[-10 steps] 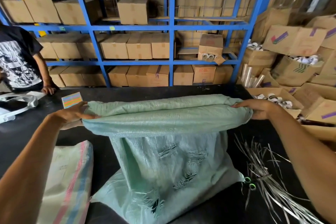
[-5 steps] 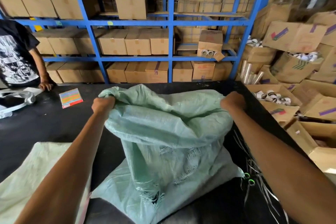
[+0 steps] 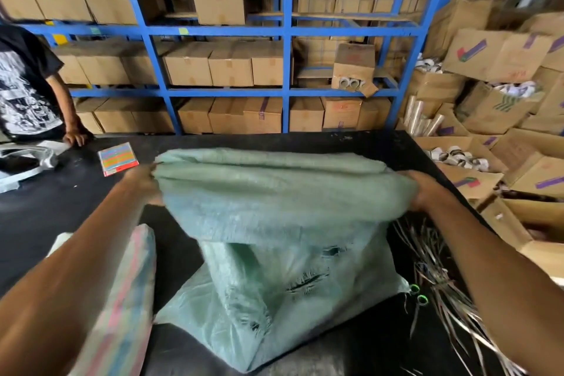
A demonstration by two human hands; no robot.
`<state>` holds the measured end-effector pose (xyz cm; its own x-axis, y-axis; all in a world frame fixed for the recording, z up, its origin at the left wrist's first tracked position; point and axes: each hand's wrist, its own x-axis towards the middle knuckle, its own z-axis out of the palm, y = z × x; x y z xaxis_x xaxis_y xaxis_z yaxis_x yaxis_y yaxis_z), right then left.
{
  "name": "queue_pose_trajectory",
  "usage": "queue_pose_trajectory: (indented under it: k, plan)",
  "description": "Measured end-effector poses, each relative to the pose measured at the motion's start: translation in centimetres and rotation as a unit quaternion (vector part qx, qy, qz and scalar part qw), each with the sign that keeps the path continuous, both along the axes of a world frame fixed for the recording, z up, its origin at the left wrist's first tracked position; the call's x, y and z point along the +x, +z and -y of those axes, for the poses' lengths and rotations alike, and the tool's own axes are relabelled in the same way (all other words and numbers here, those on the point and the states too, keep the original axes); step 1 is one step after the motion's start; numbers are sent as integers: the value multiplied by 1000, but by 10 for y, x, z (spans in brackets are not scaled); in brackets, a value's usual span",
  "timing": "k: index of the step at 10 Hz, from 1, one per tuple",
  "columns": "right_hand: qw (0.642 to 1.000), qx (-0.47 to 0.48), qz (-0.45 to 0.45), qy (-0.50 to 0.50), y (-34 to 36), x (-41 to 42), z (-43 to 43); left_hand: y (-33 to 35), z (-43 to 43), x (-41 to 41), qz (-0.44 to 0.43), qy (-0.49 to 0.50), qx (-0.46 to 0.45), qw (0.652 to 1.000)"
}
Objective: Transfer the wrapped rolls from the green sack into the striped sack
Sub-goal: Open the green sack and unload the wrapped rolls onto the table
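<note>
Head view: your left hand [image 3: 142, 184] and right hand [image 3: 424, 192] each grip the rolled mouth of the green sack [image 3: 283, 201], upright on the worktop [image 3: 45, 217] beside the striped sack [image 3: 128, 284].

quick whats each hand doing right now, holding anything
Left hand: grips the left end of the rolled top of the green sack.
Right hand: grips the right end of that rolled top.
</note>
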<state>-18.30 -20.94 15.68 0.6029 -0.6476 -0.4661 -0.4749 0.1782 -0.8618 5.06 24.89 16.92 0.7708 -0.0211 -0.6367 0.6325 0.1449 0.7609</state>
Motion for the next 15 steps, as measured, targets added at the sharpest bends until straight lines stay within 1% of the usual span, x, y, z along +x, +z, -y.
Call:
queue_pose_trajectory:
  k: [1, 2, 3, 4, 5, 6, 7, 8, 9, 10, 11, 12, 13, 14, 15]
  plan:
    - [987, 145, 39, -50, -2, -19, 21, -21, -29, -2, -34, -27, -39, 998]
    - [988, 147, 53, 7, -7, -16, 26, -33, -38, -9, -8, -67, -81, 994]
    - [985, 142, 60, 82, -5, -11, 31, -34, -51, 1, 63, -141, -74, 985]
    - [978, 91, -4, 185, -11, -5, 40, -28, -53, 4, 80, -235, 43, 968]
    - [973, 37, -62, 218, -14, 11, 45, -32, -49, 16, 77, -233, 216, 945]
    - [975, -45, -99, 193, -15, 23, 42, -51, -53, 46, 128, -334, 441, 823]
    - [955, -205, -150, 151, -18, 31, 41, -31, -37, 13, 145, -419, 512, 736]
    - [900, -357, -212, 136, -22, 33, 35, -28, -27, -8, 146, -390, 565, 712]
    - [866, -437, -229, 76, -26, 39, 11, -32, -8, -19, 199, -295, 615, 703]
    - [936, -298, -184, 39, -24, 53, -16, -30, 21, -25, 140, -184, 463, 856]
    - [984, -67, -125, 110, -28, 70, -26, -29, 48, -32, 41, -141, 161, 976]
    - [985, 55, -123, 109, -19, 42, -24, -41, 26, -24, 25, -83, 28, 996]
    - [983, 114, -102, 102, -37, 2, 42, -48, -4, -23, -51, 0, -45, 998]
    - [985, 151, -52, 64, -52, -15, 33, -48, -19, -29, -89, 25, -82, 992]
    - [977, 209, 35, 8, -51, -19, 24, -57, -32, -19, -77, 15, -179, 981]
